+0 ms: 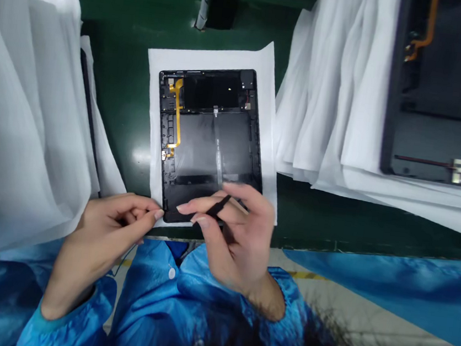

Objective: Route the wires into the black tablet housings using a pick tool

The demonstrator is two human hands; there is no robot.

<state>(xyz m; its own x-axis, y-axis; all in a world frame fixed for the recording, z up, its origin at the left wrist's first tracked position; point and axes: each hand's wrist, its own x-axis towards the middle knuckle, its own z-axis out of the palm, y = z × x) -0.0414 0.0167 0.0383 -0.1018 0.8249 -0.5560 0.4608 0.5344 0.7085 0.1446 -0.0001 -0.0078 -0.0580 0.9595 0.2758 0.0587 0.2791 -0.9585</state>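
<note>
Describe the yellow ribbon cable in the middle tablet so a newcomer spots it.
On the green table, centre of view, an open black tablet lies on a white sheet. Along the tablet's left side runs the ribbon cable, yellow among mostly black parts.

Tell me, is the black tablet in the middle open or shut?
Open. The black tablet shows its insides, with a bent orange ribbon cable in plain sight along its left side.
</note>
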